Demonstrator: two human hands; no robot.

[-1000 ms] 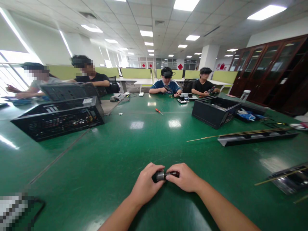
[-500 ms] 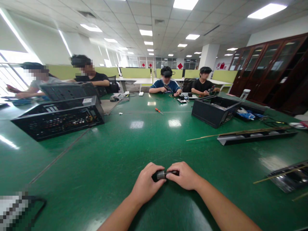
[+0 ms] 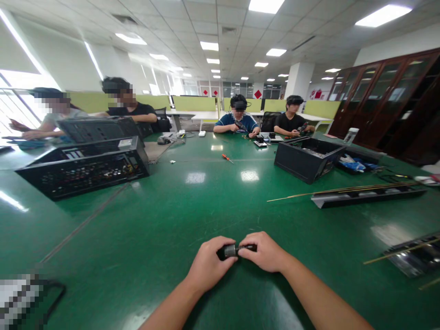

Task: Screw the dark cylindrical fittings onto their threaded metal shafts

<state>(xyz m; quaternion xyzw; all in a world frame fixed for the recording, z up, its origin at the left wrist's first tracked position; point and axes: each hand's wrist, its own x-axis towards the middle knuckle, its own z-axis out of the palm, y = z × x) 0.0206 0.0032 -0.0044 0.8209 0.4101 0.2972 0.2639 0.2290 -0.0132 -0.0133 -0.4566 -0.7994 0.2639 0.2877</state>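
Observation:
Both my hands meet low in the middle of the green table (image 3: 192, 206), just above its surface. My left hand (image 3: 209, 263) is closed around a small dark cylindrical part with a silver end (image 3: 229, 250). My right hand (image 3: 264, 252) pinches a thin dark piece (image 3: 248, 248) that sticks out of the cylinder's right end. The fingers hide most of both pieces.
A black computer case (image 3: 85, 167) lies at the left and an open black case (image 3: 304, 158) at the right. Long black strips with thin brass rods (image 3: 364, 192) lie at the right. An orange screwdriver (image 3: 226, 158) rests mid-table. Several people sit at the far side.

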